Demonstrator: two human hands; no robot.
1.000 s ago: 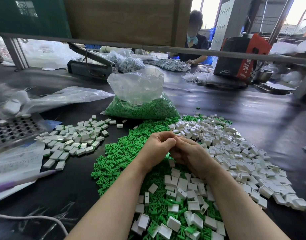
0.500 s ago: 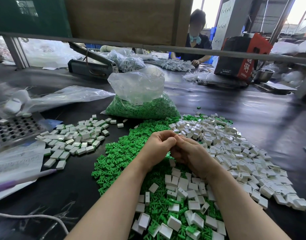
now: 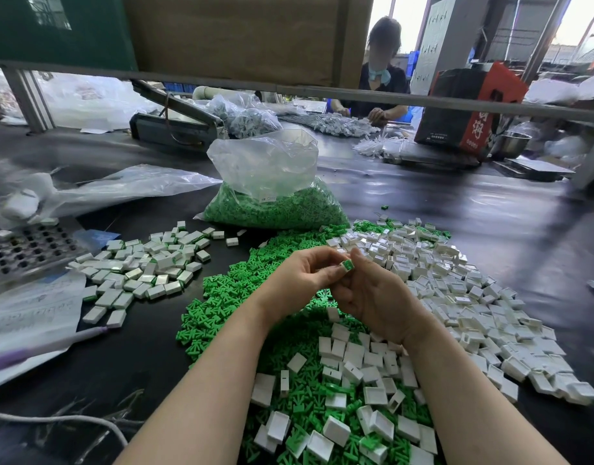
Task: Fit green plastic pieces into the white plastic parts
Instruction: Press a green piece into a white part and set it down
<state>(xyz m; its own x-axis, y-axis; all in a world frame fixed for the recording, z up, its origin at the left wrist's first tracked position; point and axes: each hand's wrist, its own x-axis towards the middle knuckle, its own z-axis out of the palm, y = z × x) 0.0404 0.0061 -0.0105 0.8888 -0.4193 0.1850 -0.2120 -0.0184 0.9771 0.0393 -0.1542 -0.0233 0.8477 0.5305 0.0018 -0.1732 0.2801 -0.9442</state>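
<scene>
A white part [image 3: 346, 265] with a green piece showing in its open end is sitting above the tabletop's near middle. Loose green pieces [image 3: 221, 307] are lying heaped below it, white parts [image 3: 456, 290] spreading rightward.

A dark, glossy table [image 3: 456, 250] is covered with loose parts — green plastic pieces [image 3: 221, 307] spread at the centre, white plastic parts [image 3: 456, 290] heaped to their right. A pile of fitted white parts [image 3: 148, 266] is seen on the left, beside a perforated metal tray [image 3: 27, 246]. Behind the green spread, a clear bag of green pieces [image 3: 272, 196] is set upright — a printed sheet [image 3: 30, 310] lies at the left edge.
</scene>
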